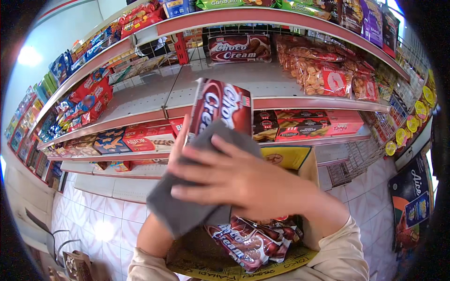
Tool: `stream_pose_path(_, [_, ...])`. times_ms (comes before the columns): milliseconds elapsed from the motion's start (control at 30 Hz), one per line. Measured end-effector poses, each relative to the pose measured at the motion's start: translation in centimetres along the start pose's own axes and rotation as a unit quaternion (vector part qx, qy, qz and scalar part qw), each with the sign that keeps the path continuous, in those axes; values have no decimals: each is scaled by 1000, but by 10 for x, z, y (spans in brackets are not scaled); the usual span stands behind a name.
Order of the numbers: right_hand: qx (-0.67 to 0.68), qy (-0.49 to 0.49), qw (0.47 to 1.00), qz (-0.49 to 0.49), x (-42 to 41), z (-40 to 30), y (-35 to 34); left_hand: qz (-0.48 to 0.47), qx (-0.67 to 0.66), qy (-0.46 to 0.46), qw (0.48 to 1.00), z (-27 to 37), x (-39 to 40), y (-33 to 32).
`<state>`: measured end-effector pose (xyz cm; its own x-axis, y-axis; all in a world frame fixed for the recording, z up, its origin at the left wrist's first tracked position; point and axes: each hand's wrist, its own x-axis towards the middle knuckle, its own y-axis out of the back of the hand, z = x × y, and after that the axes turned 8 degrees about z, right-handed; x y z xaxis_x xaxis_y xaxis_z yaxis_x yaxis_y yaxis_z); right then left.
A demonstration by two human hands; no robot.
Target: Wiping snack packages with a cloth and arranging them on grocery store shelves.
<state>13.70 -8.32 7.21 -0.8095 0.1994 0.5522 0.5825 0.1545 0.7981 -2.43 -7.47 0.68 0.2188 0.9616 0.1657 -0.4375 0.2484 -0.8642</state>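
Note:
A brown Choco Cream biscuit pack [221,102] is raised before the shelf, tilted. Along its left edge show fingers of my left hand [178,145], which grips the pack; the rest of that hand is hidden. My right hand [235,179], slightly blurred, lies with spread fingers on a dark grey cloth [168,207] and presses it against the pack's lower part. Below my arms stands an open cardboard carton [311,167]. More Choco Cream packs [251,242] lie inside it.
A Choco Cream pack [240,49] stands at the back of the middle shelf [140,95]. Bagged crackers [325,75] sit to its right, red biscuit packs [93,95] at the left. Boxed wafers [302,128] fill part of the shelf below. A wire rack [351,165] is at the right.

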Motion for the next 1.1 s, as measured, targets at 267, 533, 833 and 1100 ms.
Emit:
stream_pose_path(267, [-103, 47, 992, 51, 0, 7, -9, -136, -158, -85, 974, -12, -2, 0])
stream_pose_path(533, [-204, -63, 969, 121, -1, 21, 1, -70, -107, 94, 987, 11, 15, 15])
stream_pose_path(833, [-130, -194, 925, 300, -10, 52, 11, -36, -41, 131, 990, 8, 13, -24])
stream_pose_path(1100, [-58, 48, 997, 31, -1, 2, -10, -116, -141, 107, 977, 19, -3, -3])
